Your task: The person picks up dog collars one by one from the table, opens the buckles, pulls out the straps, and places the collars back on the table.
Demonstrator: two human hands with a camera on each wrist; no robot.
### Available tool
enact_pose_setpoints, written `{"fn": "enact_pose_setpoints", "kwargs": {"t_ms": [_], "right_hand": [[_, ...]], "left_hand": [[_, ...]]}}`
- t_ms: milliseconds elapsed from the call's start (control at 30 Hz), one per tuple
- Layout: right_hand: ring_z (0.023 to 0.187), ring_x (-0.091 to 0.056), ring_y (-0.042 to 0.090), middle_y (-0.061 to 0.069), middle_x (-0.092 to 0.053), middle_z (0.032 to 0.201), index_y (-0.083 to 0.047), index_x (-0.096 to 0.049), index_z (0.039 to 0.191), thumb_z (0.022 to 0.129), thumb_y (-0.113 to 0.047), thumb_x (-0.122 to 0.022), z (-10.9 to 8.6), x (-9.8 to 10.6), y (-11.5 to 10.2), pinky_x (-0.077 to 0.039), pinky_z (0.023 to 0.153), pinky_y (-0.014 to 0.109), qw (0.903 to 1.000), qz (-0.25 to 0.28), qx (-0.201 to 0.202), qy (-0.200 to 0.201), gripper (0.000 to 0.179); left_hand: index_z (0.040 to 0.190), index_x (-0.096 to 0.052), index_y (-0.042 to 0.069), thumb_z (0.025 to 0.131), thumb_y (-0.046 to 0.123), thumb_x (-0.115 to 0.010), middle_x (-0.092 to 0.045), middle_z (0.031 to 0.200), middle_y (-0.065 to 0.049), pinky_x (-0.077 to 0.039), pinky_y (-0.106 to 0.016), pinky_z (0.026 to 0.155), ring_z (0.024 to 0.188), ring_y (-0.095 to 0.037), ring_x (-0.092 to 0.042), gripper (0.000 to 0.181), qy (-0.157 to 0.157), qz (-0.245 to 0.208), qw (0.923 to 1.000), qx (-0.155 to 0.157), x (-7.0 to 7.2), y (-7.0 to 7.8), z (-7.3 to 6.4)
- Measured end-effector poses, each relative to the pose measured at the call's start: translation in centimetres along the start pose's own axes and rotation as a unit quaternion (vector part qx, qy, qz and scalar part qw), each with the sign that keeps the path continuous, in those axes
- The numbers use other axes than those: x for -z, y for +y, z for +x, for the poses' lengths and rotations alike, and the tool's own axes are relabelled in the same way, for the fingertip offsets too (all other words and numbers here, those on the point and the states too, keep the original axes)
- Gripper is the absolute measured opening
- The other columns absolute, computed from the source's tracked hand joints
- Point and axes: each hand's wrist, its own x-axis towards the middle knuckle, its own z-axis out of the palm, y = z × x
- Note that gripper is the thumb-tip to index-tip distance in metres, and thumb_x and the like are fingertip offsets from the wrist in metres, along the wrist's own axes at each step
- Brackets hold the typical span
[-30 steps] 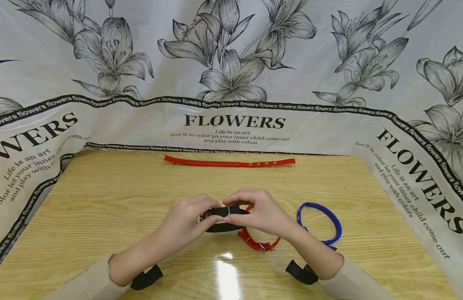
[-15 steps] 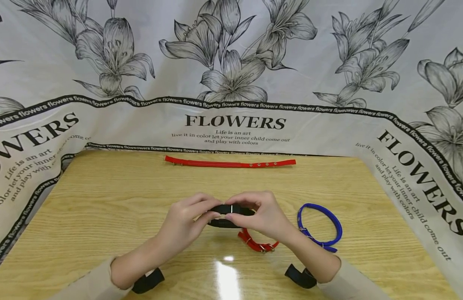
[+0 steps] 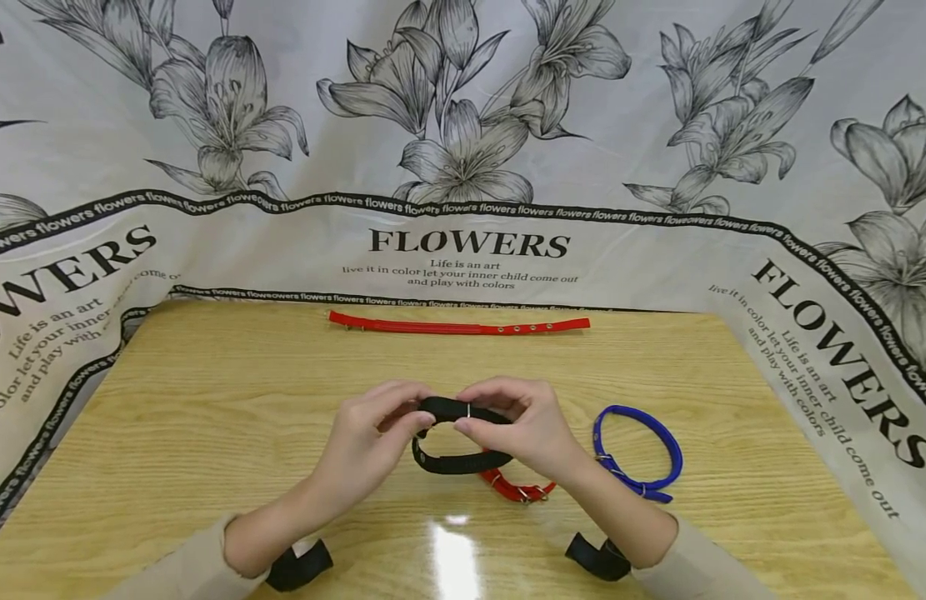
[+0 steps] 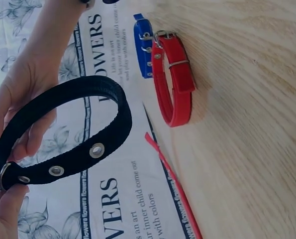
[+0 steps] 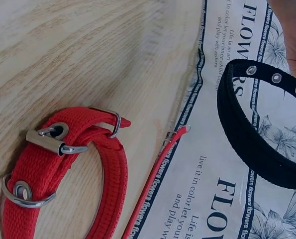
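A black collar [image 3: 455, 464], bent into a loop, is held up between both hands above the table. My left hand [image 3: 376, 425] pinches its upper strap at the left end. Thumb and fingers of my right hand [image 3: 518, 421] grip the same strap on the right, by a thin metal keeper. Metal eyelets run along the black collar [image 4: 78, 162] in the left wrist view, with metal hardware partly hidden by fingers. Just behind and below the right hand lies a looped red collar [image 3: 518, 490], partly covered in the head view; its buckle shows in the right wrist view.
A looped blue collar [image 3: 676, 454] lies right of the hands. Along the wooden table's [image 3: 207, 375] back edge stretches a straight red collar [image 3: 432, 327]. A flower-printed cloth [image 3: 470, 258] rises behind. Two black bands [image 3: 301, 567] sit by the forearms.
The black collar has tilted, so its loop now hangs wider and lower beneath the hands. My left fingers have shifted slightly along the strap. The other collars stay put.
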Motion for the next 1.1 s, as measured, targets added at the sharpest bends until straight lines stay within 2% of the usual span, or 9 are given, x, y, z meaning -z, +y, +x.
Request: {"fn": "enact_pose_setpoints", "kwargs": {"t_ms": [100,233,333,433,567,700,833,967,1100], "right_hand": [[0.084,-0.067,0.017,0.004,-0.068,0.095,0.013,-0.063,0.099,0.08,0.003,-0.069,0.0,-0.1,0.0,-0.056,0.068,0.028,0.9997,0.018,-0.012,0.012,0.022],[0.086,-0.066,0.016,0.003,-0.068,0.095,0.016,-0.061,0.098,0.08,0.002,-0.07,0.1,-0.1,0.3,-0.055,0.072,0.027,0.9983,0.039,-0.036,0.025,0.024],[0.088,-0.066,0.017,0.008,-0.068,0.097,0.015,-0.061,0.099,0.08,0.001,-0.071,0.0,0.2,0.4,-0.055,0.072,0.028,0.9973,0.042,-0.059,0.013,0.026],[0.095,-0.064,0.02,0.013,-0.065,0.101,0.012,-0.062,0.1,0.08,-0.001,-0.072,0.0,0.8,0.3,-0.055,0.076,0.03,0.9964,0.026,-0.08,-0.008,0.026],[0.095,-0.062,0.021,0.012,-0.064,0.102,0.004,-0.066,0.102,0.084,-0.008,-0.069,0.0,1.6,-0.6,-0.054,0.076,0.031,0.9936,-0.031,-0.108,-0.015,0.022],[0.081,-0.063,0.021,0.009,-0.066,0.093,0.0,-0.069,0.099,0.087,-0.015,-0.066,0.2,1.7,-1.5,-0.054,0.069,0.031,0.9839,-0.089,-0.154,-0.022,0.019],[0.073,-0.064,0.021,0.011,-0.066,0.081,0.004,-0.068,0.096,0.086,-0.014,-0.068,0.5,1.1,-1.5,-0.055,0.068,0.031,0.9786,-0.058,-0.196,-0.025,0.02],[0.071,-0.065,0.015,0.008,-0.067,0.078,0.009,-0.066,0.096,0.085,-0.008,-0.067,0.7,0.9,-1.3,-0.056,0.071,0.033,0.9772,0.01,-0.212,-0.006,0.02],[0.07,-0.064,0.013,0.003,-0.067,0.076,0.002,-0.068,0.091,0.085,-0.005,-0.066,0.9,0.9,-1.0,-0.054,0.069,0.029,0.9772,0.049,-0.206,0.006,0.009]], "left_hand": [[0.099,-0.065,0.0,0.084,-0.004,-0.063,-0.066,0.095,-0.008,-0.056,-0.027,0.067,0.083,-0.015,-0.067,0.015,0.012,-0.04,0.9981,0.046,0.0,0.0,0.0],[0.1,-0.065,-0.001,0.086,-0.001,-0.063,-0.065,0.098,-0.011,-0.056,-0.031,0.072,0.088,-0.018,-0.067,0.014,0.022,-0.09,0.9898,0.109,0.1,-0.1,0.1],[0.099,-0.067,0.001,0.084,0.002,-0.067,-0.065,0.096,-0.009,-0.056,-0.03,0.069,0.084,-0.016,-0.067,0.015,0.015,-0.082,0.9899,0.115,0.1,-0.3,0.1],[0.098,-0.068,0.004,0.08,0.003,-0.071,-0.065,0.093,-0.004,-0.056,-0.028,0.069,0.082,-0.013,-0.065,0.018,-0.005,-0.041,0.996,0.079,0.1,-0.6,-0.1],[0.095,-0.069,0.007,0.076,0.004,-0.075,-0.066,0.09,0.001,-0.055,-0.024,0.068,0.078,-0.01,-0.062,0.02,-0.027,0.02,0.9995,-0.002,0.2,-1.0,0.0],[0.095,-0.07,0.006,0.075,0.004,-0.076,-0.067,0.089,0.0,-0.052,-0.021,0.066,0.078,-0.01,-0.062,0.022,-0.037,0.058,0.9948,-0.075,0.1,-1.4,0.4],[0.097,-0.069,0.004,0.076,0.007,-0.076,-0.068,0.089,-0.003,-0.051,-0.018,0.074,0.083,-0.012,-0.064,0.022,-0.044,0.087,0.986,-0.135,-0.2,-1.6,0.6],[0.098,-0.068,0.002,0.08,0.01,-0.074,-0.068,0.091,-0.004,-0.051,-0.017,0.076,0.084,-0.013,-0.064,0.021,-0.041,0.101,0.9828,-0.149,-0.5,-1.7,0.7],[0.098,-0.067,0.001,0.077,0.008,-0.075,-0.067,0.092,-0.006,-0.051,-0.017,0.077,0.085,-0.015,-0.065,0.023,-0.04,0.098,0.9849,-0.137,-0.5,-1.8,0.7]]}}
